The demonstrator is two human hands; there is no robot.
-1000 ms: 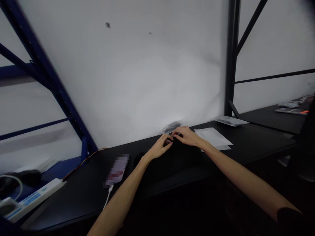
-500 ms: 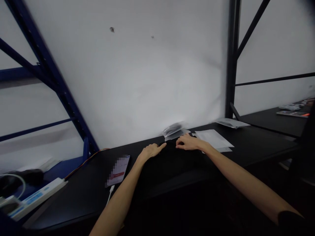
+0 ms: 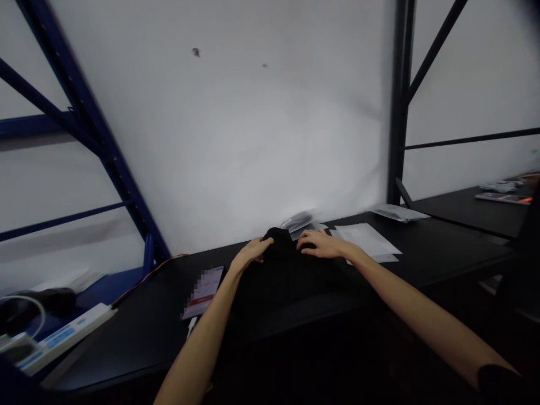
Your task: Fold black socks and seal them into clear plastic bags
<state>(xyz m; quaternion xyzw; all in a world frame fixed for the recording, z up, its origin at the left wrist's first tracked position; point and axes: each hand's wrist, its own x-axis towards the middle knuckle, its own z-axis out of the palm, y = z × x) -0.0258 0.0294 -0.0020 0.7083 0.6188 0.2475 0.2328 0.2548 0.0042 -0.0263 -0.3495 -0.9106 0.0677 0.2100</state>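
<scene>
A piece of black cloth [image 3: 280,241], perhaps a garment, lies on the black table, its outline hard to make out against the dark top. My left hand [image 3: 254,250] is closed on the cloth's far left part, thumb on top, and a fold stands raised beside it. Just to the right, my right hand [image 3: 319,243] rests on the cloth with bent fingers apart. Behind the hands, clear plastic packets [image 3: 300,220] lean near the wall. White sheets or flat bags [image 3: 368,239] lie beside my right wrist.
A phone [image 3: 205,292] with a white cable lies left of my left forearm. Farther left are a power strip [image 3: 70,337] and a blue metal frame [image 3: 113,163]. Another clear packet [image 3: 399,212] sits near a black post [image 3: 397,112]. The white wall [image 3: 253,124] closes off the back.
My left hand has shifted slightly left and closed on the cloth, where a dark fold now stands up. My right hand's fingers have spread and moved a little left.
</scene>
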